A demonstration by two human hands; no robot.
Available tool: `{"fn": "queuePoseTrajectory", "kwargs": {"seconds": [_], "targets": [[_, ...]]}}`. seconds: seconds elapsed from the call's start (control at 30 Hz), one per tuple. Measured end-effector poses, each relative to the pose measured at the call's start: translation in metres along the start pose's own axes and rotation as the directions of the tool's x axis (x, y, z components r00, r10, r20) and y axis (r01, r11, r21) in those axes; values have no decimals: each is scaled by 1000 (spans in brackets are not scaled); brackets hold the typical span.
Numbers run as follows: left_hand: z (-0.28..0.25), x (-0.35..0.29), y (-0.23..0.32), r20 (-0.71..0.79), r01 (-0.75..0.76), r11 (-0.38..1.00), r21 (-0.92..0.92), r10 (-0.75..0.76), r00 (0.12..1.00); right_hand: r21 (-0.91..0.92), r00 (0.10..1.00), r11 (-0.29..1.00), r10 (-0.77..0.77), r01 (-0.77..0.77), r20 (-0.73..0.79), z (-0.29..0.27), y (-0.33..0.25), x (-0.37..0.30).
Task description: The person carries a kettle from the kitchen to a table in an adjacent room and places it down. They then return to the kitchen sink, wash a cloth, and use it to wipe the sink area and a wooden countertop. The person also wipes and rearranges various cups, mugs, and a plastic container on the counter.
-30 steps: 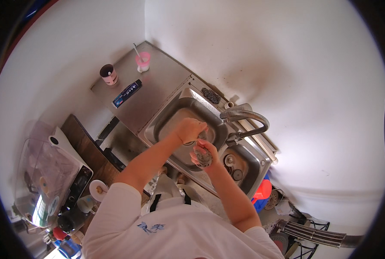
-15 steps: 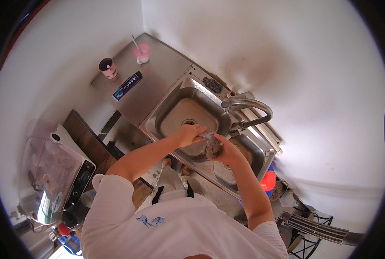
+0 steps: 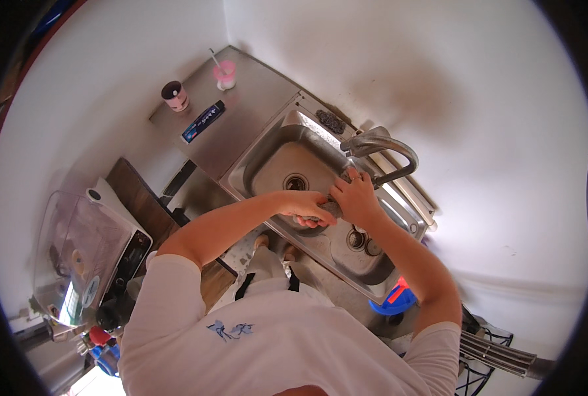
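Both my hands are closed on a grey, crumpled cloth (image 3: 332,208), held over the divider of a double steel sink (image 3: 287,158). My left hand (image 3: 309,207) wraps around its lower end, palm side partly turned up. Beside it, my right hand (image 3: 355,198) grips the cloth from above with bent fingers; a bit of grey shows past the fingertips. Much of the cloth is hidden inside the hands. The curved metal faucet (image 3: 399,148) stands just behind my right hand, its spout pointing over the left basin. I cannot make out any running water.
On the steel counter (image 3: 254,99) at far left are a pink cup (image 3: 225,74) with a stick-like handle, a pink-and-black cup (image 3: 175,97) and a dark blue tube (image 3: 203,122). A dark scourer (image 3: 330,121) lies behind the sink. A clear-lidded appliance (image 3: 93,257) stands left; a blue basin (image 3: 394,302) lies right.
My right hand has moved up and left, toward the faucet, and turned over the cloth. My left hand has shifted slightly right and down. The cloth is now more covered by the hands.
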State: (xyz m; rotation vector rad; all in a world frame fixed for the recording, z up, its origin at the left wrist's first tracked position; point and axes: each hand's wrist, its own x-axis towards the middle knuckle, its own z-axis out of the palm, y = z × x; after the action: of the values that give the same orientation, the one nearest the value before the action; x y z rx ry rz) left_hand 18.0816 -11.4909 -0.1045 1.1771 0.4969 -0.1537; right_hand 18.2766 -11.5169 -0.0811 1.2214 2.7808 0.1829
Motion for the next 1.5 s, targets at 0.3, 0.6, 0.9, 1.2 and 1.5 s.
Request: {"fn": "queuePoseTrajectory", "kwargs": {"seconds": [0.3, 0.6, 0.9, 1.2, 1.5], "targets": [[-22, 34, -16, -350, 226, 293, 929, 494, 796, 282, 935, 907, 241, -313, 260, 30, 6, 7], [-66, 53, -34, -195, 163, 107, 981, 588, 785, 815, 738, -14, 416, -579, 532, 100, -17, 12], [-73, 74, -62, -204, 42, 254, 966, 655, 728, 529, 567, -788, 291, -314, 771, 111, -59, 12], [-22, -15, -100, -656, 231, 722, 652, 384, 650, 928, 827, 88, 491, -361, 275, 90, -3, -45], [119, -104, -193, -927, 11, 998, -64, -63, 370, 985, 961, -166, 277, 50, -2, 32, -42, -8]]}}
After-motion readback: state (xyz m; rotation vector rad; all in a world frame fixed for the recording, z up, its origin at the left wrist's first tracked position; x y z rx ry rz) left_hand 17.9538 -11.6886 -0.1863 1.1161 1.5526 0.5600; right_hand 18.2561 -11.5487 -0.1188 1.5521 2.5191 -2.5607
